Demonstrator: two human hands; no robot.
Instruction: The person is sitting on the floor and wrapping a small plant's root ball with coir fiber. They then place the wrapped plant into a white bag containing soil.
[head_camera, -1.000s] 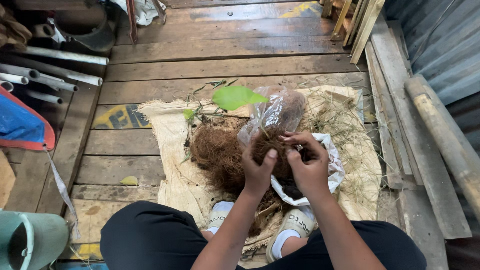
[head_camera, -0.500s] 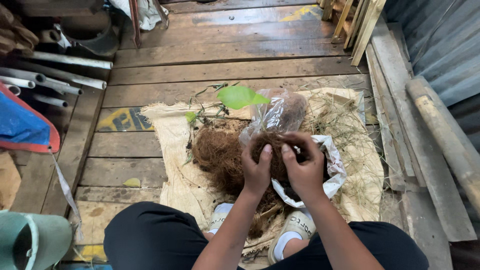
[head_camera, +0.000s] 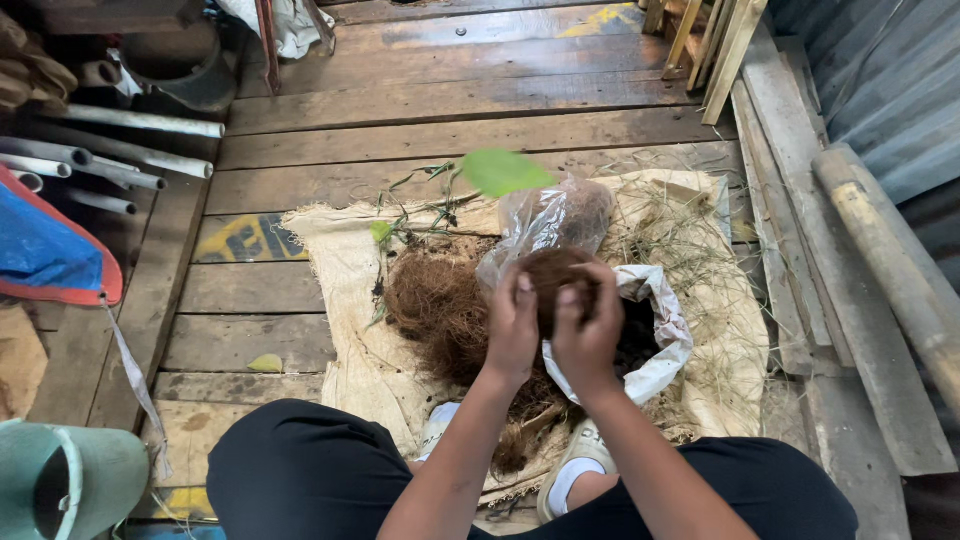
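Note:
Both hands are raised together over a burlap sack (head_camera: 340, 250) spread on the plank floor. My left hand (head_camera: 512, 325) and my right hand (head_camera: 588, 325) cup a ball of brown coconut fibre (head_camera: 548, 275) between them. A green leaf (head_camera: 502, 171) sticks up above the ball. Just behind it lies a clear plastic bag (head_camera: 555, 220). A loose pile of brown fibre (head_camera: 435, 310) lies on the sack to the left of my hands. A white sack of dark soil (head_camera: 655, 330) sits open under my right hand.
Thin plant cuttings (head_camera: 420, 205) and dry grass (head_camera: 680, 240) lie on the burlap. White pipes (head_camera: 120, 150) and a blue tarp (head_camera: 45, 250) are at the left, a green bucket (head_camera: 70, 480) at bottom left. Planks and a bamboo pole (head_camera: 885, 260) line the right wall.
My hands have lifted the fibre ball a little higher and closed tighter around it. The leaf now stands above the ball.

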